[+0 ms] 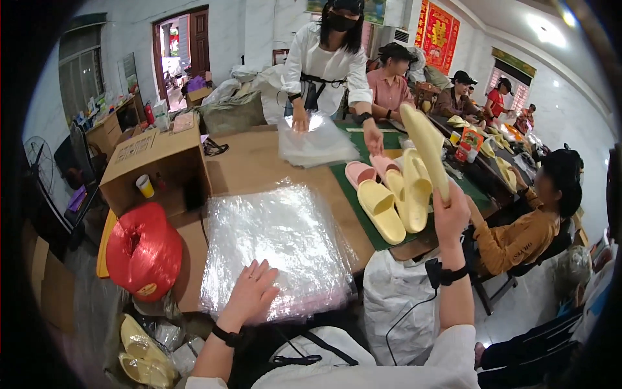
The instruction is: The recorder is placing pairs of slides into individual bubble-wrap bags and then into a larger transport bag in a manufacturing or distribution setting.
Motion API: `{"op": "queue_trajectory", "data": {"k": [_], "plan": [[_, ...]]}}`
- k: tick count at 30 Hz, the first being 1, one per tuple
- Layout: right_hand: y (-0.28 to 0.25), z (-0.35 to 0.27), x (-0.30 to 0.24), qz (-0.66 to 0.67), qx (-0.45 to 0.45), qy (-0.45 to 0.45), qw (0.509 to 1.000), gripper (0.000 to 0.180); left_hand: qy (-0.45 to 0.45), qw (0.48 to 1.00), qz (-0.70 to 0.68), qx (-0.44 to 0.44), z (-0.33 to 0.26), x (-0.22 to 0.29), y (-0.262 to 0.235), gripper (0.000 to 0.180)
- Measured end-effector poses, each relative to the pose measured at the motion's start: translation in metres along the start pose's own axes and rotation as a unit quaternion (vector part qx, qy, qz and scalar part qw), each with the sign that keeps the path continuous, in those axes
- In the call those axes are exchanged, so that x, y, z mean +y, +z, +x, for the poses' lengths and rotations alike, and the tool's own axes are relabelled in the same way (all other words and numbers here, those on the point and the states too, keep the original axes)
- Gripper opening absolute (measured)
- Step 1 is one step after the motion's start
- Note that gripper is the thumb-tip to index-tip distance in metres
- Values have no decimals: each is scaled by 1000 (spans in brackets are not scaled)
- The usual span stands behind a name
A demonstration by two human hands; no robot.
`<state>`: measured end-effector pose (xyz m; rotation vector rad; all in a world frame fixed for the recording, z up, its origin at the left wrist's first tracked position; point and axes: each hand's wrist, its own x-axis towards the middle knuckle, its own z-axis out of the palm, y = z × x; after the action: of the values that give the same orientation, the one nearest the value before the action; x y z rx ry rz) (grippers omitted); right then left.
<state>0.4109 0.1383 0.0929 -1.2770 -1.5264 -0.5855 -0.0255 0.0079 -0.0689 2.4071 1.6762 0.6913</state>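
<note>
Right hand (451,217) raised above the right edge of the surface (259,162), fingers closed round the lower end of a pale yellow slipper (424,146). Slipper held up off the surface, long axis running steeply from the hand up and to the left, far end pointing away toward the far side of the room, sole side facing left. Black strap on that wrist, a thin cable hanging from it.

Left hand (249,292) resting flat, fingers spread wide, gripping nothing, palm down on the near edge of a stack of clear plastic bags (278,240).

Just left of the raised hand, on a green mat (353,194), more yellow slippers (382,211) lying lengthwise away from the hands, with a pink pair (369,170) beyond them. Below the right hand, a white sack (395,298) against the surface edge.

Left of the flat hand, a red spool of plastic twine (144,249), and further out an open cardboard box (155,165) with a paper cup (145,186) at its front. Across the surface, a standing person in a white shirt, both hands on another pile of clear bags (317,144). To the right, a seated person in a mustard top (521,236).
</note>
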Motion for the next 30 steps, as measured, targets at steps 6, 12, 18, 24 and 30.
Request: {"op": "queue_trajectory", "data": {"k": [6, 12, 18, 24, 30], "plan": [[-13, 9, -83, 189, -39, 24, 981, 29, -49, 999, -4, -16, -3, 6, 11, 51], [25, -18, -152, 289, -114, -13, 951, 30, -66, 997, 28, -7, -10, -2, 35, 57], [47, -68, -213, 225, -232, -161, 932, 43, -60, 998, 14, 9, -10, 7, 28, 59], [64, -150, -242, 251, -355, -211, 876, 54, -57, 998, -6, 41, -14, 2, 35, 54], [93, -181, -261, 195, -391, -226, 871, 58, -25, 997, 59, -37, -12, -7, 39, 56]]}}
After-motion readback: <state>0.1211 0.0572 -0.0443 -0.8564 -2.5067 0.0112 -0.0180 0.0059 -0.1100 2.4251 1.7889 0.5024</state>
